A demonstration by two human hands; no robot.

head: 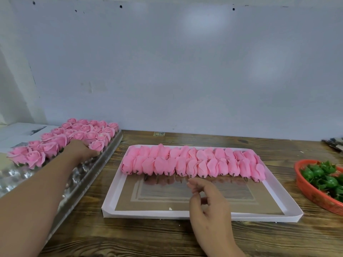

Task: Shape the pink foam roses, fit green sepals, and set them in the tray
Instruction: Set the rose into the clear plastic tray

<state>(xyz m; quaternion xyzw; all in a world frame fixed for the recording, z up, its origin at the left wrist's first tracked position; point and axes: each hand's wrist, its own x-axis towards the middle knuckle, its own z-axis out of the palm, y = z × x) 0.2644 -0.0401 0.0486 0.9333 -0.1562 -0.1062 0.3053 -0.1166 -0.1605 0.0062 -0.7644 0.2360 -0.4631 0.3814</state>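
Several finished pink roses point(79, 134) stand in rows in a clear plastic tray point(106, 154) at the left. My left hand point(80, 150) reaches into that tray, its thumb and fingers curled round the base of the nearest pink rose point(96, 145). Two rows of unshaped pink foam buds point(193, 163) lie across the far part of a shallow pink cardboard tray point(204, 216) in the middle. My right hand point(208, 201) hovers over this tray's bare floor just in front of the buds, fingers loosely curled and holding nothing. Green sepals point(323, 176) fill an orange basket point(306, 188) at the right edge.
Everything stands on a wooden table point(148, 236) against a pale wall. White paper sheets point(20, 134) lie behind the clear tray at the far left. Some dark tools point(334, 143) show at the far right. A small label point(159, 134) lies at the table's back edge.
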